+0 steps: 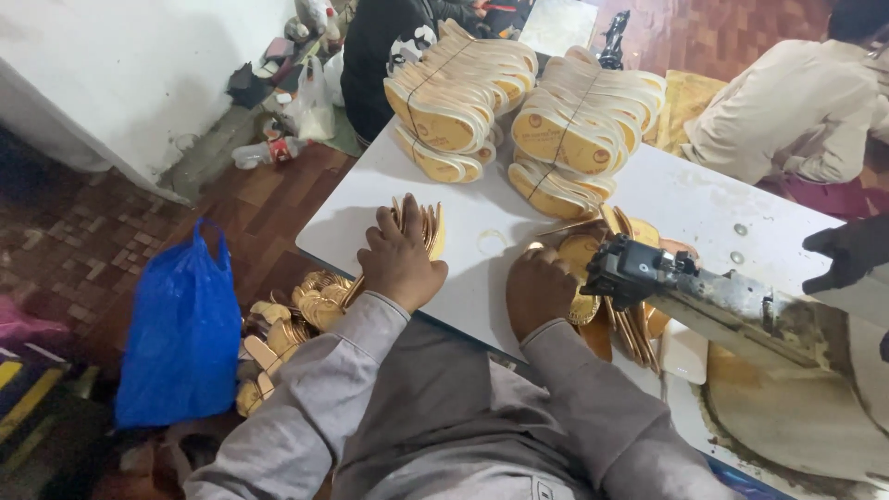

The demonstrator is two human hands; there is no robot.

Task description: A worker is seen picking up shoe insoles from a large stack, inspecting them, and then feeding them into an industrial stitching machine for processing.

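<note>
Nearest the camera, two grey sleeves run up from the bottom edge to the person's own hands on the near edge of the white table. On the near left, the left hand lies palm down on a small upright stack of gold cards, its fingers curled over the top and pressed close together, so the stack is gripped from above rather than pinched at one corner. Just to the right, the right hand rests knuckles up on another batch of gold cards fanned out beside the black head of a metal tool; its fingers bend down onto the cards, but whether they close round any one card I cannot tell. To square such a stack well, it seems best to keep the edges level against the table, press evenly with the whole hand, and keep the fingertips clear of the tool's head. Near left, off the table, a blue plastic bag sits on the floor with loose gold cards heaped beside it. Farther out on the table lie two large tied bundles of cream and gold cards, touching one another. At the far right another person in a beige shirt sits by the table, and a dark gloved hand, not the wearer's, reaches in from the right edge.
</note>
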